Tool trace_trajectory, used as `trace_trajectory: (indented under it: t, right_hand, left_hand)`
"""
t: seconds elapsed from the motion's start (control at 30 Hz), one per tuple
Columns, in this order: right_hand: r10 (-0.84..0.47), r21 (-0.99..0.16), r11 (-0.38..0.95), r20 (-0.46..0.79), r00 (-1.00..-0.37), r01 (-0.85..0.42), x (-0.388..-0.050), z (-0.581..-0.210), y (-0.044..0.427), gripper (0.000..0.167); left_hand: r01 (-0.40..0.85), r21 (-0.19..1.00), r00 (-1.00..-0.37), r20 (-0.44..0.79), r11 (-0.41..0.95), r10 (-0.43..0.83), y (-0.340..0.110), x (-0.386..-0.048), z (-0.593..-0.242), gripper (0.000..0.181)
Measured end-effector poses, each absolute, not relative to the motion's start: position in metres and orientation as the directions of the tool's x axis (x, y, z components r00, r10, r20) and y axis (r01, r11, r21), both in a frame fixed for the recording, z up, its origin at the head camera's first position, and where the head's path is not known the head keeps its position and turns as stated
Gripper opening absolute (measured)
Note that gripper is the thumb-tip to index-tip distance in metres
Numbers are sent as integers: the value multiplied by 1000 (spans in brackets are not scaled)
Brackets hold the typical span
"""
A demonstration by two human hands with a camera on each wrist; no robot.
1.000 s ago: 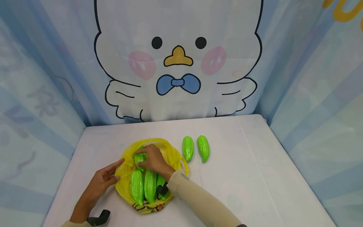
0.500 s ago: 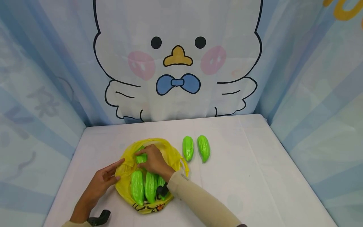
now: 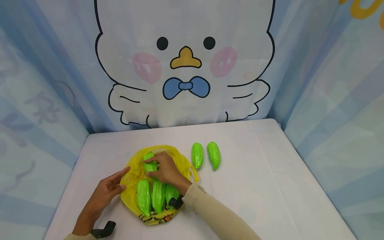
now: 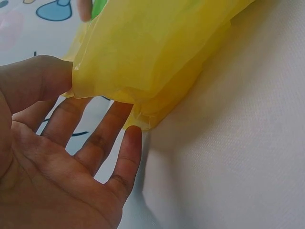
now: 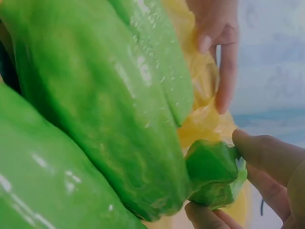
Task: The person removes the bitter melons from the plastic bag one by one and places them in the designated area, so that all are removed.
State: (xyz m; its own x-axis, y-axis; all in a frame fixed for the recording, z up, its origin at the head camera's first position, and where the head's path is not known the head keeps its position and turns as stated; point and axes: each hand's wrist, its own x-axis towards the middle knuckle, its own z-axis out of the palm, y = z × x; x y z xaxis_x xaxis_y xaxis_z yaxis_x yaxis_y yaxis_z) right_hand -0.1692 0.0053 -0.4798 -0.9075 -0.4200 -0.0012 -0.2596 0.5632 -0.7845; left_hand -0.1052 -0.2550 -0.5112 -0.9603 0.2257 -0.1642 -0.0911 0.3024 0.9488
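A yellow plastic bag lies wide open on the table with several glossy green bitter melons in it. Over its far part, my right hand pinches one bitter melon between thumb and fingers; the right wrist view shows the fingertips on the end of that bitter melon. At the bag's left side, my left hand touches the rim with thumb and fingers spread and mostly straight. In the left wrist view, the bag hides the fingertips of some of its fingers.
Two more bitter melons, one beside the other, lie to the right of the bag on the white tablecloth. Behind the table hangs a curtain with a cartoon bird; further curtains enclose both sides.
The pinched bitter melon has shifted slightly, and more of its far end shows. My right wrist has moved a little rightward. The left hand stays at the bag's rim.
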Motion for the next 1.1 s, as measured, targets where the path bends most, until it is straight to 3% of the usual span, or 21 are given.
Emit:
trace_trajectory:
  t: [1.1]
  right_hand:
    - [-353,-921,353,32,-935,-165,-148,-453,44,42]
  left_hand:
    - [-107,938,-961,-183,329,208,-253,-107,-509,71]
